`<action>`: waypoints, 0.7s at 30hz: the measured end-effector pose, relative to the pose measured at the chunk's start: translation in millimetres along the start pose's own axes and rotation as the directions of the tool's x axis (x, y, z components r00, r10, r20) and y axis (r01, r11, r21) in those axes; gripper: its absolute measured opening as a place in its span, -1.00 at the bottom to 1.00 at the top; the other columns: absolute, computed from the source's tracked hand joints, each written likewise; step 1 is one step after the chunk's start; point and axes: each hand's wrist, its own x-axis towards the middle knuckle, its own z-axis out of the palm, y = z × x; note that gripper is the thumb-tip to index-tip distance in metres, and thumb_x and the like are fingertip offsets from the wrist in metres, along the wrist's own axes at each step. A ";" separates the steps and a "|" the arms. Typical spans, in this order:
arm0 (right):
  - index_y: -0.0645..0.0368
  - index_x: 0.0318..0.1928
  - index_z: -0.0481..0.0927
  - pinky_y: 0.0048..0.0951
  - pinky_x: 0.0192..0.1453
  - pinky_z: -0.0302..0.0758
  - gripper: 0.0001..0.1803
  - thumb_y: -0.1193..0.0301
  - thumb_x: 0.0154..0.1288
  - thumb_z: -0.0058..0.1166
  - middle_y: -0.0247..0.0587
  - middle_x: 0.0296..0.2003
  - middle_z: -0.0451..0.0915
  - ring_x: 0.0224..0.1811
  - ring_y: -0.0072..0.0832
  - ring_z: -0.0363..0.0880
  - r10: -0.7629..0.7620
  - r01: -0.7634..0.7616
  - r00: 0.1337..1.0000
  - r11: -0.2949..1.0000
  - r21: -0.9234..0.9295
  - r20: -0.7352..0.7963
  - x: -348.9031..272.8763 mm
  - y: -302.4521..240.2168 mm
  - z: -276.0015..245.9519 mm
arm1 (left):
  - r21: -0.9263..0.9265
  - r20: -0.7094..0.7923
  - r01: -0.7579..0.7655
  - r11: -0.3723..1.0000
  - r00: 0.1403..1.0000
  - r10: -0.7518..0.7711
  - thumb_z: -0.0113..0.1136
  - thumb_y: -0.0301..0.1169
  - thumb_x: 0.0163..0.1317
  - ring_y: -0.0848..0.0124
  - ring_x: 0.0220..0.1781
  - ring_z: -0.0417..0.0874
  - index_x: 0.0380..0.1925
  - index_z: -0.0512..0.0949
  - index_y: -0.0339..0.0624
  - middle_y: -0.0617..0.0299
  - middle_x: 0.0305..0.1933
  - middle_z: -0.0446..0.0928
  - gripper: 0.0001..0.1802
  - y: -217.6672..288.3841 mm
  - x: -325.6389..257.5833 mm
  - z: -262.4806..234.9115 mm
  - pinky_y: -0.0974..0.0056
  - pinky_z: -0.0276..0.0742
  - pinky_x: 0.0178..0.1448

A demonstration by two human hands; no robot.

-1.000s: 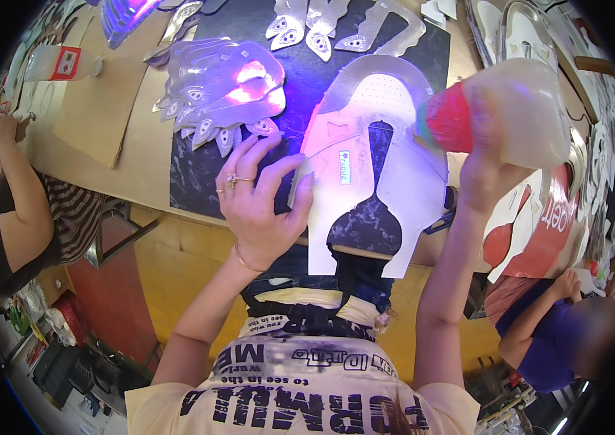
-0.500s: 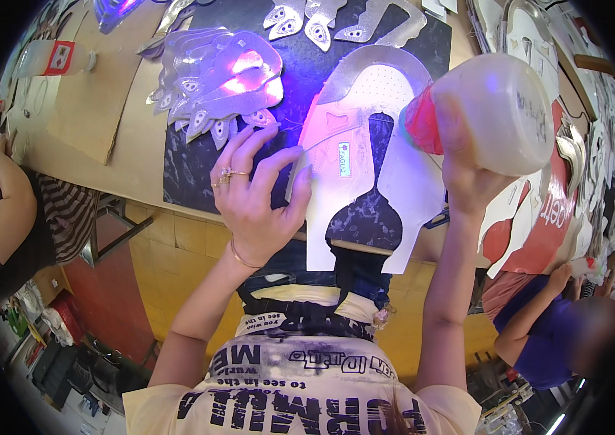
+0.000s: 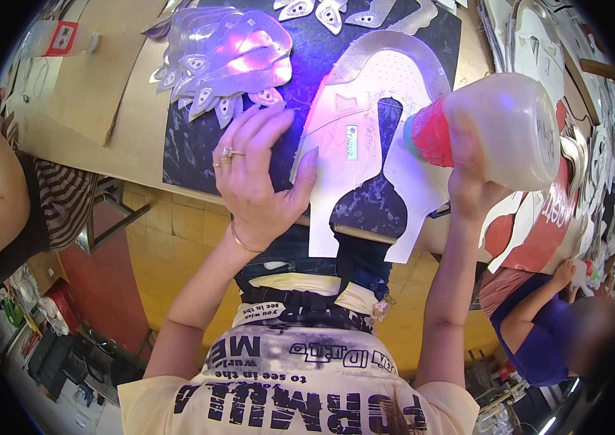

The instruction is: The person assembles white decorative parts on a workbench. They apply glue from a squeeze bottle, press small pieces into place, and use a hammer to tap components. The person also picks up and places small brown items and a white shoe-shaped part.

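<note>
While right hand [image 3: 472,177] grips one bottle [image 3: 507,130], left hand [image 3: 255,174] loosely spread by one shoe upper [image 3: 367,148].

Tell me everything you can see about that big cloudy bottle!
The cloudy, whitish, plastic-looking bottle is tipped sideways in the right hand, its wide base toward the picture's right. Red wrapping covers its neck, and a green band sits nearer the tip, which points left over the flat white shoe-upper piece. I can't tell whether the tip touches it.
</note>
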 end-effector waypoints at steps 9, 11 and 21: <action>0.21 -0.09 0.72 -0.35 -0.01 0.60 -0.61 0.37 0.06 0.49 -0.24 -0.21 0.74 -0.21 -0.40 0.71 0.061 -0.068 0.994 0.995 0.079 0.090 -21.6 -5.4 -9.0 | -0.074 -0.115 -0.028 0.997 0.993 0.019 0.43 -0.39 0.04 0.02 0.15 0.55 0.18 0.37 -0.31 -0.07 0.13 0.55 -0.32 -2.8 -3.3 3.8 0.06 0.40 0.27; 0.19 -0.05 0.71 -0.31 0.05 0.58 -0.59 0.38 0.07 0.47 -0.24 -0.16 0.74 -0.15 -0.39 0.70 0.074 -0.083 0.992 0.993 0.085 0.106 -27.2 -6.1 -10.8 | -0.064 -0.113 -0.040 0.997 0.993 0.032 0.43 -0.39 0.04 0.02 0.16 0.55 0.17 0.38 -0.31 -0.07 0.13 0.55 -0.33 -3.3 -2.9 3.6 0.06 0.40 0.27; 0.22 0.09 0.59 -0.26 0.20 0.51 -0.50 0.40 0.13 0.40 -0.19 -0.02 0.64 -0.02 -0.36 0.65 0.087 -0.097 0.985 0.993 0.062 0.148 -43.8 -2.7 -23.5 | -0.059 -0.072 -0.051 0.997 0.996 0.046 0.42 -0.45 0.04 0.04 0.23 0.48 0.21 0.34 -0.34 -0.10 0.19 0.50 -0.28 -3.5 -2.2 1.4 0.06 0.30 0.33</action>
